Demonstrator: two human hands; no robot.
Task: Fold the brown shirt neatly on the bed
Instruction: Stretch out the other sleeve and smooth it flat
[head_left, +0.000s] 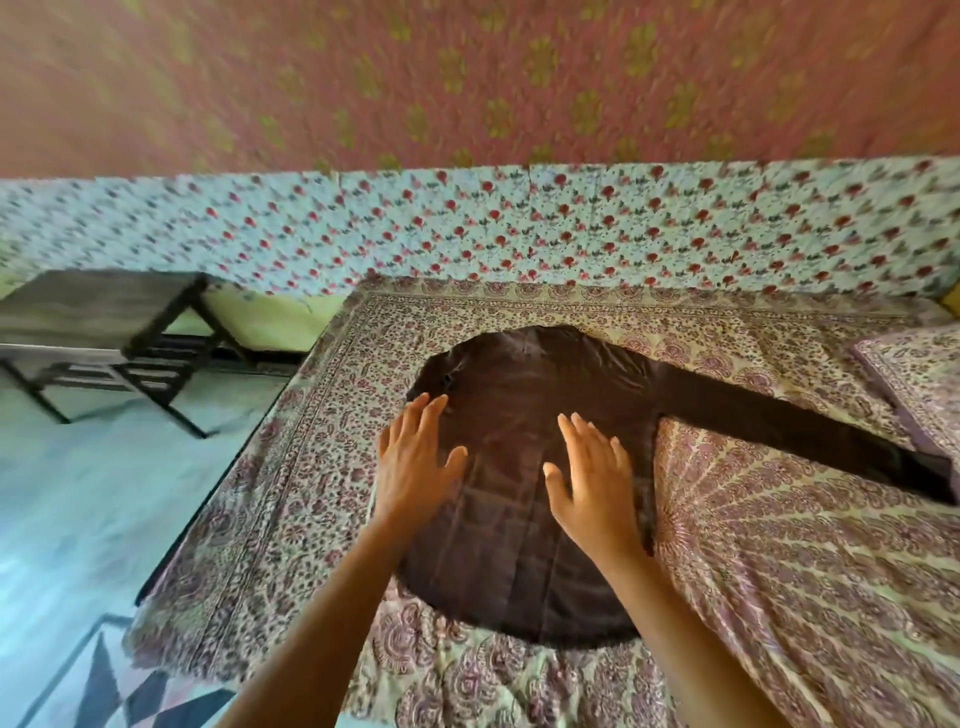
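One brown shirt, two hands

So the brown shirt is a dark chocolate colour with a bit of a sheen, and it's lying flat on the bed, near the left side. The body is spread out smooth with a few straight crease lines running down it. One long sleeve sticks straight out to the right across the sheet. The bed's got a cream sheet with a busy purple-maroon paisley print.
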